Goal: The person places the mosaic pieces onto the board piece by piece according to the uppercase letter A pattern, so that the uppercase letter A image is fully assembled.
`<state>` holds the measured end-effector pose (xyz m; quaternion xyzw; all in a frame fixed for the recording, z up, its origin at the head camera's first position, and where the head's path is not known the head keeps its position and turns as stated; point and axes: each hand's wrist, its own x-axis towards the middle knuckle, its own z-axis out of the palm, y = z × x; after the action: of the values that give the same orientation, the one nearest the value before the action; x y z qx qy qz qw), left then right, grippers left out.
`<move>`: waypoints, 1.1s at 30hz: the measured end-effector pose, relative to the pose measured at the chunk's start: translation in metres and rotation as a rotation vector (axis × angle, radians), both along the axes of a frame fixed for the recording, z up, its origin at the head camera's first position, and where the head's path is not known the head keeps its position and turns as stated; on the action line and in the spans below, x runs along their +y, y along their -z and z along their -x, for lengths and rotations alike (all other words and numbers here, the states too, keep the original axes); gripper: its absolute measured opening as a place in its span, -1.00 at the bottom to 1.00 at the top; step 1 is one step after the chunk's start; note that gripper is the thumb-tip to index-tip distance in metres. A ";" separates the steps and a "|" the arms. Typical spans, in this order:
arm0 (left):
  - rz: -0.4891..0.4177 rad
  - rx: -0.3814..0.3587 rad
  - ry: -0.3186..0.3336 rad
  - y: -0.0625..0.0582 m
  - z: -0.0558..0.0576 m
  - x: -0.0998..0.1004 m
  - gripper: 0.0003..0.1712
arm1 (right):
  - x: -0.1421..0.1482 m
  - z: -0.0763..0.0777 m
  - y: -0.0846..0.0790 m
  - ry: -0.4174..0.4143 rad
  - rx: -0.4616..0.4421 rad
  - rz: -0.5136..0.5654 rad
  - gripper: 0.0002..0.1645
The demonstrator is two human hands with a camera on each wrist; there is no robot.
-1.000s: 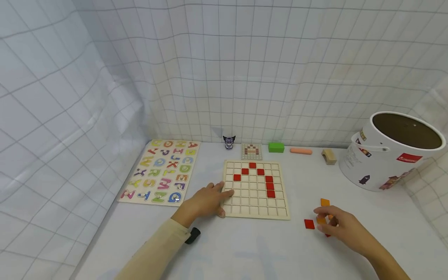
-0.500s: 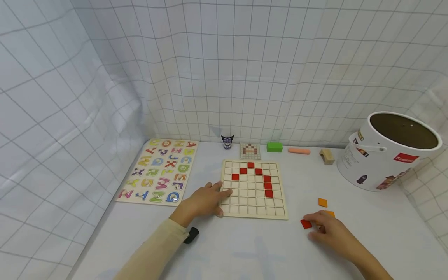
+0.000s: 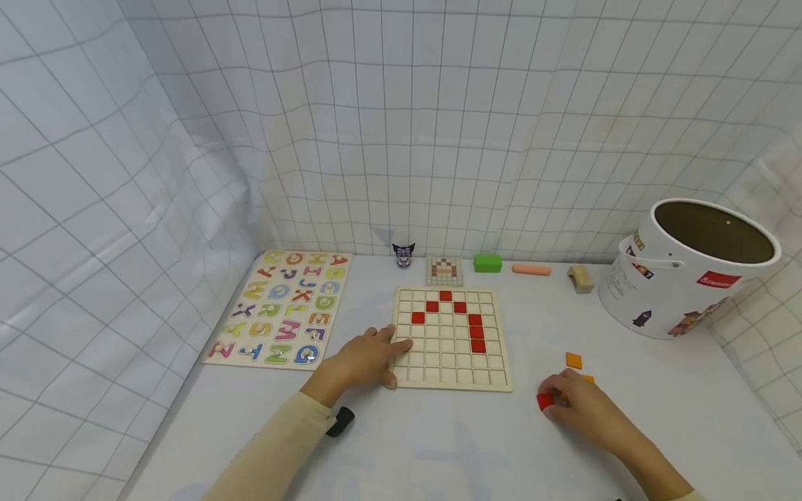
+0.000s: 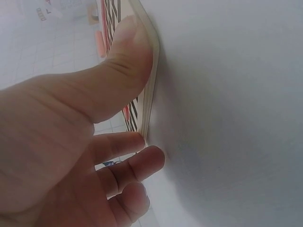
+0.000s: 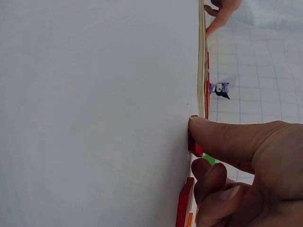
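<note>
Head view: the grid board holds red tiles (seven).

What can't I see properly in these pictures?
Head view: orange tile, partly covered by the right grip.
Head view: black object, partly hidden by left sleeve.
Head view: card, pattern too small to read.
Right wrist view: left grip, cut off at the top edge.

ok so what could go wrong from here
The held red tile is small and pinched by thumb and fingers of the right hand, so it might slip. That hand is close beside orange tiles and could nudge them. The left hand touches the left edge of the grid board; a jerk there might shift the placed red tiles.
</note>
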<state>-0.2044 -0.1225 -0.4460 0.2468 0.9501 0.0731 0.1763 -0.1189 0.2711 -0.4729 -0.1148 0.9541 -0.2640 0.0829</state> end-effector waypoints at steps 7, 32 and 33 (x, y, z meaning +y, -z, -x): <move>-0.008 0.003 0.009 0.001 0.001 -0.001 -0.10 | -0.001 0.002 0.000 0.016 -0.027 0.032 -0.75; 0.009 0.058 0.025 0.001 0.000 0.001 -0.09 | -0.019 0.040 -0.020 0.036 -0.240 0.500 -0.44; 0.005 0.055 0.022 0.001 0.000 0.001 -0.09 | -0.023 0.042 -0.020 0.030 -0.238 0.522 -0.44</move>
<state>-0.2041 -0.1214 -0.4474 0.2585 0.9520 0.0620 0.1518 -0.1613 0.2477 -0.4528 -0.0862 0.8391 -0.5133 0.1583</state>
